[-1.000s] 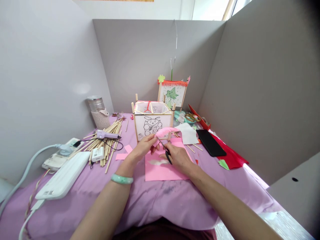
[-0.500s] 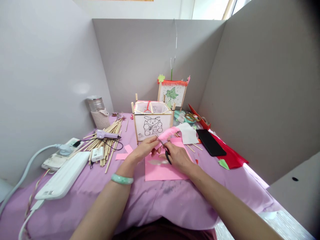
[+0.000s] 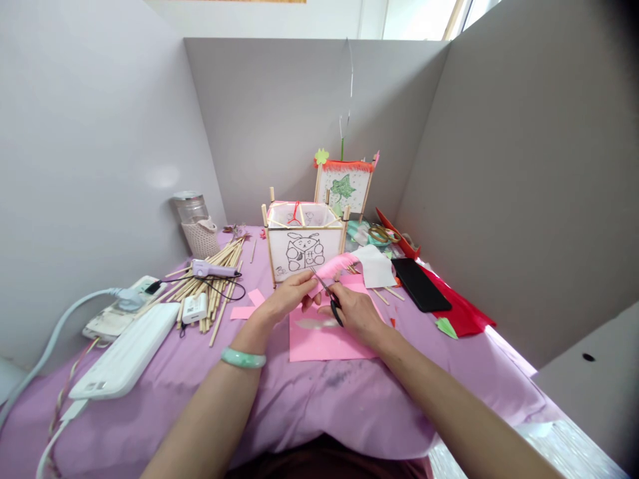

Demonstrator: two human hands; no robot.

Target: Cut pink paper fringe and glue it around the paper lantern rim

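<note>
My left hand (image 3: 295, 291) pinches the near end of a pink paper strip (image 3: 335, 265) whose edge is cut into a fringe. In my right hand (image 3: 355, 310) is a pair of black-handled scissors (image 3: 335, 310), its blades pointing up and left at the strip beside my left fingers. Both hands are over a pink paper sheet (image 3: 324, 346) lying on the cloth. Just behind them stands a square stick-framed lantern (image 3: 305, 253) with a rabbit drawn on its white front panel.
A second lantern (image 3: 344, 188) with a green leaf stands behind. Left are wooden sticks (image 3: 219, 303), a lilac glue gun (image 3: 214, 269), a white power strip (image 3: 127, 352) and a glass bottle (image 3: 192, 211). Right lie a black phone (image 3: 421, 285), red sheet (image 3: 466, 313) and white paper (image 3: 375, 267).
The scissor blades look slightly more parted at the strip. Otherwise both hands and the strip stay almost in the same place.
</note>
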